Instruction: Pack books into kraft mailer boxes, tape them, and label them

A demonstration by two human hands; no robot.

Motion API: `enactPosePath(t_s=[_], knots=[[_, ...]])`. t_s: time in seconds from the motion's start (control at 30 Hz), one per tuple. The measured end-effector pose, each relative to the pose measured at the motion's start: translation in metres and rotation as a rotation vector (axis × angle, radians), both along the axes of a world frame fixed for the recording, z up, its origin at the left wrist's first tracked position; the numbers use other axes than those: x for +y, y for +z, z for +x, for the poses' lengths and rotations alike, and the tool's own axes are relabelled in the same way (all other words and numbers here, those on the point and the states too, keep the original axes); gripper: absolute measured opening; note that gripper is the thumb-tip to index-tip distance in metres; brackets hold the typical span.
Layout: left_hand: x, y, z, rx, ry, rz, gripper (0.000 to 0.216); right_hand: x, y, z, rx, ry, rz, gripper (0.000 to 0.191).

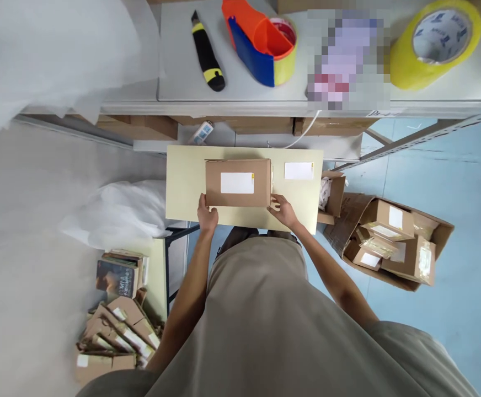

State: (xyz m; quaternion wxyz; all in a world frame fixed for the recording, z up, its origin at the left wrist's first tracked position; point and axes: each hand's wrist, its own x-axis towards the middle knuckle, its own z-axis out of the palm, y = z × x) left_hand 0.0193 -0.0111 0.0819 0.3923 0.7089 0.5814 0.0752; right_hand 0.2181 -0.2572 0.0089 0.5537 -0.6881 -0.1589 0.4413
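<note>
A brown cardboard box (236, 200) with a white label (237, 182) on top sits on a pale yellow tabletop (186, 182). At its near left corner, my left hand (208, 215) grips the box with the fingers along the side and the thumb at the front edge. My right hand (284, 212) holds the near right corner with bent fingers; some fingertips are hidden by the box edge. To the right of the box lies a separate white label (298, 170), flat on the tabletop.
A shelf (174, 71) beyond holds a utility knife (207, 52), a tape dispenser (261, 47) and a yellow tape roll (406, 60). On the right stands a large carton (445, 234) of small boxes. Books (118, 275) and folded cardboard (116, 331) are at lower left, below white wrapping (120, 209).
</note>
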Motion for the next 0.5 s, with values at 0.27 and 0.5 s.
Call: enactPosePath(t_s=[0.27,0.5], knots=[[-0.039,0.042,0.091,-0.053,-0.381,0.269,0.075,0.003,-0.017,0.018,0.074,0.047,0.015,0.043],[-0.105,-0.018,0.205,-0.179,-0.648,-0.086,0.071,0.0,-0.037,0.049,0.077,-0.106,-0.01,0.049]])
